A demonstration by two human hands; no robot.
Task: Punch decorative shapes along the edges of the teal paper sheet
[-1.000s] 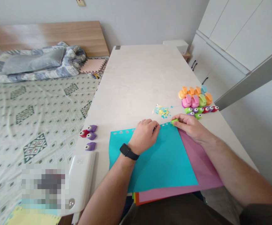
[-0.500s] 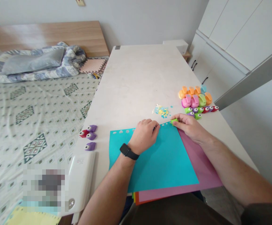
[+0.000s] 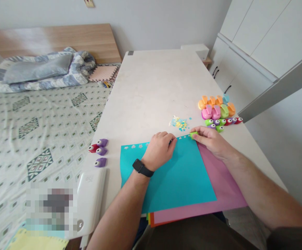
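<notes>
Blue sheet point(image 3: 179, 180): lies on the near part of the white table point(image 3: 153, 80), partly over a pink sheet point(image 3: 227, 184), with a row of cut-out shapes point(image 3: 133, 146) along its far edge.
Left hand point(image 3: 160, 149): curled over that edge, thumb and fingers closed on the paper; fingertips partly hidden. A black watch point(image 3: 142, 168) circles the wrist.
Right hand point(image 3: 212, 139): narrow pinch, thumb and fingers holding a small green punch point(image 3: 193, 135) at the sheet's far right corner.
Paper bits point(image 3: 180, 123): yellow, white and blue, scattered just beyond the sheet.
Right-side punches point(image 3: 216, 111): orange, pink, green, blue, purple and red, grouped beyond the right hand.
Left-side punches point(image 3: 100, 162): three purple and one red, near the table's left edge.
White machine point(image 3: 91, 201): nearer the person, left of the sheet.
</notes>
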